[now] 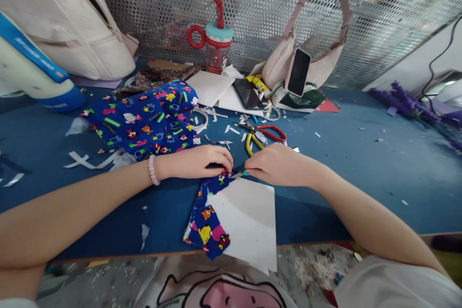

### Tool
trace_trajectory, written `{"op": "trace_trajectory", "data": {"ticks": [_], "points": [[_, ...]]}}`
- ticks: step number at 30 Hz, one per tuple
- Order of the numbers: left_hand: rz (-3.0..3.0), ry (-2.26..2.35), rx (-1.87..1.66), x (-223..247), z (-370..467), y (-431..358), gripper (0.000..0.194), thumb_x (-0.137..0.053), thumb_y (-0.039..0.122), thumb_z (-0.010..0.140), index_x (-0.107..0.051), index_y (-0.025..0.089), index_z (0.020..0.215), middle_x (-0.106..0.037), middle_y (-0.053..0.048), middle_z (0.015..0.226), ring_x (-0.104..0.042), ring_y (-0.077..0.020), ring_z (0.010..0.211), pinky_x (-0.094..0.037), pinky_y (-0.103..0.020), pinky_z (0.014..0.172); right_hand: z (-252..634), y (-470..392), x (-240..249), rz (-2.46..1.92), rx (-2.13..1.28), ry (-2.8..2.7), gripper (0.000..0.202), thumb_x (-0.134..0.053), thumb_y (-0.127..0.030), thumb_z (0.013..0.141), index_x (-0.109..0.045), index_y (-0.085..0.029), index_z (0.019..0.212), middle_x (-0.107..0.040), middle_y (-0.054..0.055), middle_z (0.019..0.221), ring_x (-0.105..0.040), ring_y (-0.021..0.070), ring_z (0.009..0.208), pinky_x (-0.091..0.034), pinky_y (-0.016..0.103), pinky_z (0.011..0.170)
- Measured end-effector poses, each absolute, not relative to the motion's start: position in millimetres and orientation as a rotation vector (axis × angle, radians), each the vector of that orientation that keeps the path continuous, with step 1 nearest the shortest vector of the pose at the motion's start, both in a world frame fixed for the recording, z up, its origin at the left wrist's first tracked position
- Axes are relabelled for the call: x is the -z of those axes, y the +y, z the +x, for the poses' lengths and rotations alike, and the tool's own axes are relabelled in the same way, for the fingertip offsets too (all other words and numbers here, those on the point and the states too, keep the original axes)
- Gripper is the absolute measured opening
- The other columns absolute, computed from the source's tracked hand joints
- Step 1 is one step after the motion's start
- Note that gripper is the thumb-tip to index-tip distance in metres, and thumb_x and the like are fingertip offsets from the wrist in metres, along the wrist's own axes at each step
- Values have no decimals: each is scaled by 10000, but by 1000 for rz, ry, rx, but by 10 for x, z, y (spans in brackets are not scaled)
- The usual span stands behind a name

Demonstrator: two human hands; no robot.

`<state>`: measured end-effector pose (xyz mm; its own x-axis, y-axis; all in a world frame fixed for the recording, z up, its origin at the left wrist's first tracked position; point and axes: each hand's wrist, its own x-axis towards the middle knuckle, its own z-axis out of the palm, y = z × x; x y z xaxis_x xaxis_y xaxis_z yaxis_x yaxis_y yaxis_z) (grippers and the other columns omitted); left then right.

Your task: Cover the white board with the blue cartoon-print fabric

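Note:
A white board [249,216] lies at the table's front edge, its lower end jutting past it. Blue cartoon-print fabric [207,228] wraps along the board's left side. With curled fingers, my left hand [198,160] grips the fabric at the board's top edge. My right hand [276,164] is closed in a pinch just to the right, on a narrow pale strip [236,175] that runs toward the left fingertips. What the strip is made of cannot be made out. Just beyond my hands lie scissors [265,134] with one red and one yellow handle loop.
A larger piece of the same blue fabric [147,120] is spread at the left among paper scraps [84,160]. Behind are a lidded cup [218,45], white sheets [211,87], a yellow tube [258,84], a phone [299,72] against a handbag [327,65], and a backpack [75,24].

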<state>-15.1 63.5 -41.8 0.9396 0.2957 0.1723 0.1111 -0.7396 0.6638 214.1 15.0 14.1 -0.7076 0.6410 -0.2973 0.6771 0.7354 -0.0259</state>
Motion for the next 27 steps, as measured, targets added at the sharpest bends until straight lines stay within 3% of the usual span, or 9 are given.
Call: {"op": "trace_trajectory", "data": {"ticks": [9,18,27], "points": [[2415,500,-415,452,-84,584,189,-485,174,937,-664,149,992,-603,-88,1091,-600,-187,1015,-460,-314,946,2119,131,-157,1059,166,2619,311,-421,-246,986,-651,-172,790,-662,31,698,-550,129,593,-204,278,548],[2375,726,-107,305,22,525,127,-538,179,883,-651,161,829,-489,-75,1202,-545,-199,1112,-412,-305,980,2093,61,-178,1021,20,2612,294,-415,-212,985,-628,-166,787,-680,44,707,-575,148,598,-171,291,536],[2469,734,-67,217,51,464,169,-368,166,942,-527,157,884,-488,-84,1131,-544,-176,961,-436,-308,900,2098,50,-169,992,-8,2639,284,-429,-198,983,-631,-162,786,-680,46,698,-567,143,591,-160,289,538]]}}
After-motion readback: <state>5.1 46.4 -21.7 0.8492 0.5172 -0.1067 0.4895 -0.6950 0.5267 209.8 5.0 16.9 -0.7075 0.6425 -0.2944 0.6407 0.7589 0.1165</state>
